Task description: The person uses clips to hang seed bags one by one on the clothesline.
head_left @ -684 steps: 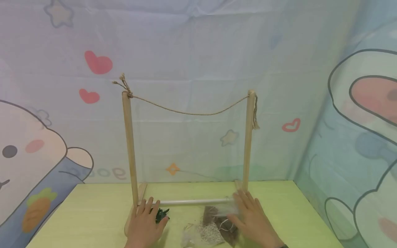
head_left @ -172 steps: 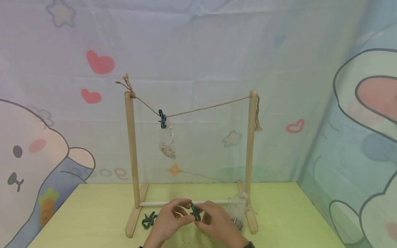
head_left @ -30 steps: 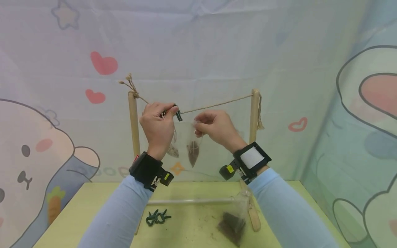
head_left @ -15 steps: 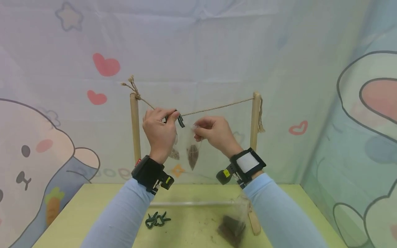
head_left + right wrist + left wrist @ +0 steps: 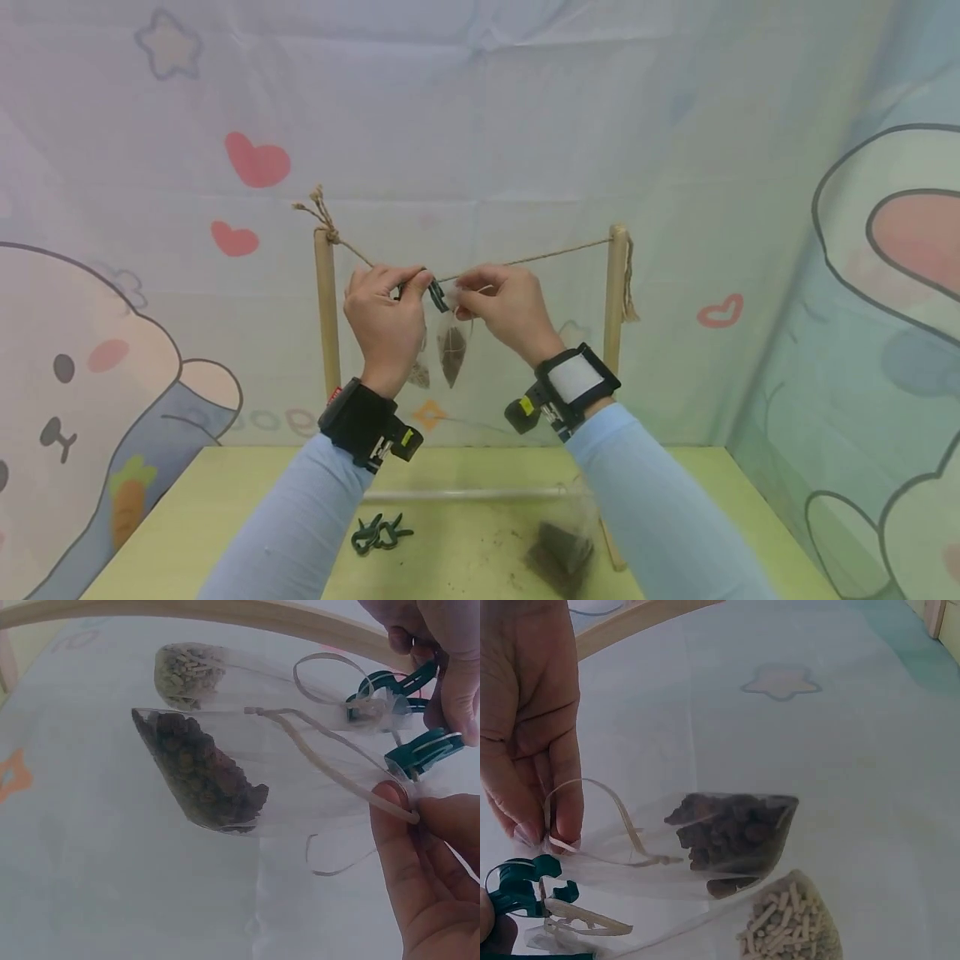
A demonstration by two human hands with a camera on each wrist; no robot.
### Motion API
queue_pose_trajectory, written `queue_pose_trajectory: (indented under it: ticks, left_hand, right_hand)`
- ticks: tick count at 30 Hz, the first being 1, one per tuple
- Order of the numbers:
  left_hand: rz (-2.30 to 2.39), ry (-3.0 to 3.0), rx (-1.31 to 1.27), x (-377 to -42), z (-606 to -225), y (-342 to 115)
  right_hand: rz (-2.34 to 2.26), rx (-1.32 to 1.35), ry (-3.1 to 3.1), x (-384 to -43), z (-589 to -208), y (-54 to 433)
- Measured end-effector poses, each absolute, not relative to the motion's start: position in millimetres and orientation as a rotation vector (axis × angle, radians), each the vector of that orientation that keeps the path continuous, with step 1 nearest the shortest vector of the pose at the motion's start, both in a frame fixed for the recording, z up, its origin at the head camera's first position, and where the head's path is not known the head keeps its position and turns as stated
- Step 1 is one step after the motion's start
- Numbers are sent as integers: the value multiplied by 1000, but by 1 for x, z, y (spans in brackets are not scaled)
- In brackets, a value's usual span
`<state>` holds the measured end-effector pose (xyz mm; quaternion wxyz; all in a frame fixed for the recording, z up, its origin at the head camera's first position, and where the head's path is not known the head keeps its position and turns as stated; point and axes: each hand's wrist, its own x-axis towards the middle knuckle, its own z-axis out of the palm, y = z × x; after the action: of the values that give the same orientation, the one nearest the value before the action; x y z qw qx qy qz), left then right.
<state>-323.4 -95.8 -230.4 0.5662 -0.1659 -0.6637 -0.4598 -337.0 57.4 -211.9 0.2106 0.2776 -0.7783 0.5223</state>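
My left hand [image 5: 386,325] pinches a green plastic clip [image 5: 437,294] at the sagging rope [image 5: 558,252]; the clip's jaws show in the right wrist view. Close beside it, my right hand [image 5: 512,308] pinches the top of a sheer drawstring bag [image 5: 452,354] of dark brown lumps, which hangs point down below the rope. In the right wrist view the bag's top lies right by the clip [image 5: 424,752]; whether it is between the jaws I cannot tell. A second sheer bag [image 5: 187,675] of pale pellets hangs from another green clip [image 5: 364,709], partly hidden by my left hand in the head view.
Wooden posts [image 5: 617,292] hold up the rope, with a white bar [image 5: 472,495] low between them. Green clips [image 5: 380,533] lie on the yellow table [image 5: 450,575] at left. Another sheer bag of dark contents [image 5: 561,557] lies at right, near small crumbs.
The rope was bare at first; later the pellet bag hung from it by a clip. Over the last second my right hand moved the dark bag left, up to the clip in my left hand.
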Motion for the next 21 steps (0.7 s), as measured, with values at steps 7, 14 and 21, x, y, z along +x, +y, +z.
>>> queue_pose_trajectory:
  ticks: [7, 14, 21]
  left_hand:
    - [-1162, -1545, -342, -322, -232, -94]
    - [-1204, -1515, -317, -323, -233, -91]
    - [-1176, -1609, -339, -319, -234, -91]
  right_hand:
    - [1512, 837, -2132, -340, -212, 53]
    - [1565, 832, -2187, -342, -209, 52]
    - [1614, 783, -2210, -342, -210, 54]
